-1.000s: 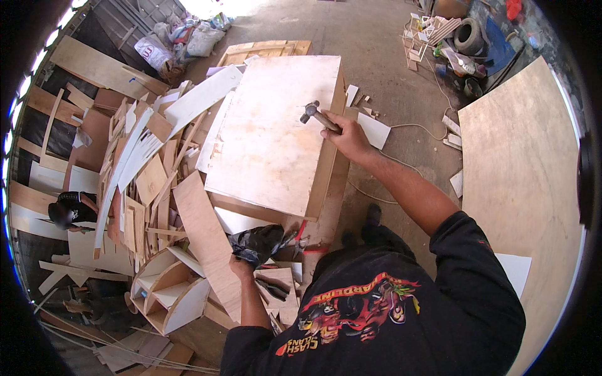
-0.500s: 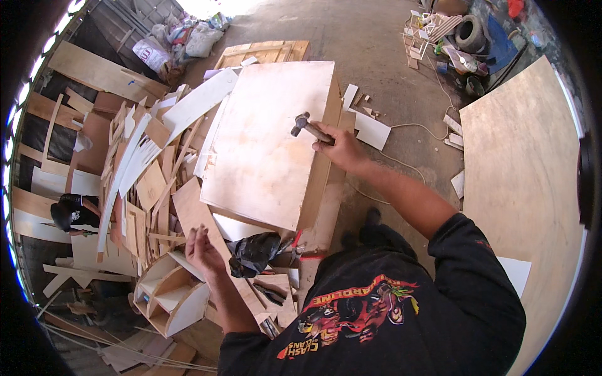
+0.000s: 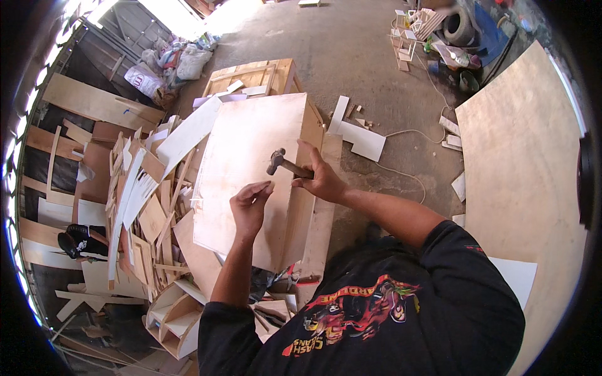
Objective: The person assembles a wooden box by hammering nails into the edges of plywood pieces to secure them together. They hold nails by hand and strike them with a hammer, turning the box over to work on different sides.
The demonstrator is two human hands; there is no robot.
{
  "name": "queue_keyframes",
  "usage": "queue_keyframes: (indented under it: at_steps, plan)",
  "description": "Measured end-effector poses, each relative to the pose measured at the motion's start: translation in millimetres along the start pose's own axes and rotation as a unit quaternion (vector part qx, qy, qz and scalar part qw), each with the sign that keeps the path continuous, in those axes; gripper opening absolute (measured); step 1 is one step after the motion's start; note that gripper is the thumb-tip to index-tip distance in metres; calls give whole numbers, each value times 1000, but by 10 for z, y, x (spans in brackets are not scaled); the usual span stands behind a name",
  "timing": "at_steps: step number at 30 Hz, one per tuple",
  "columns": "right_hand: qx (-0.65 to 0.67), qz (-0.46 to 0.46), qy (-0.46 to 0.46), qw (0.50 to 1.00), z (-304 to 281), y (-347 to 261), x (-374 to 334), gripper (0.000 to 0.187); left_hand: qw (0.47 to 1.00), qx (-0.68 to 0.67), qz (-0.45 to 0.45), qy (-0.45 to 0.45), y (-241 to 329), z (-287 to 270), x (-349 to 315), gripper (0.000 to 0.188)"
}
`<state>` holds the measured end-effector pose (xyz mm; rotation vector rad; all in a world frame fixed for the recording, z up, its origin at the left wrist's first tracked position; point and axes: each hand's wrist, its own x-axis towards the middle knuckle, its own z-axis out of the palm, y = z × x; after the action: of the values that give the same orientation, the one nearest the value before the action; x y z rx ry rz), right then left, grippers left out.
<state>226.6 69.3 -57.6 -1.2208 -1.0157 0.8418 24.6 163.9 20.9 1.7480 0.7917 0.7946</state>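
My right hand (image 3: 325, 178) grips a hammer (image 3: 276, 161) by its wooden handle. The dark metal head points left, over the pale top panel of a large wooden box (image 3: 248, 135). Just left of the hammer head, my left hand (image 3: 249, 205) is above the same panel with thumb and fingertips pinched together. Whatever lies between those fingertips is too small to make out. The box rests on a wooden board (image 3: 323, 219) that shows along its right side. My left forearm covers part of the box's near edge.
Scrap wood (image 3: 150, 219) is heaped to the left, with a curved shelf unit (image 3: 172, 319) nearer me. A person in black (image 3: 84, 242) is at the far left. A slatted wooden crate (image 3: 282, 72) stands behind the box. A plywood sheet (image 3: 514, 163) fills the right; a cord (image 3: 401, 172) crosses the floor.
My left hand has moved up and right from beside the box to over its top panel. The hammer has shifted slightly left and down in view. The whole view has also shifted.
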Motion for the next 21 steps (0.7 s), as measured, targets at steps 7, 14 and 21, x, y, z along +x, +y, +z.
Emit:
queue_keyframes:
  at_steps: [7, 14, 21]
  plan:
    - [92, 29, 41, 995, -98, 73, 132, 63, 998, -4, -49, -40, -105, 442, 490, 17]
    - [91, 50, 59, 993, -187, 127, 252, 31, 987, 149, 5, -60, 12, 477, 724, 11]
    - [61, 30, 80, 994, -180, 98, 265, 29, 961, 228, 90, -125, 65, 430, 726, 12]
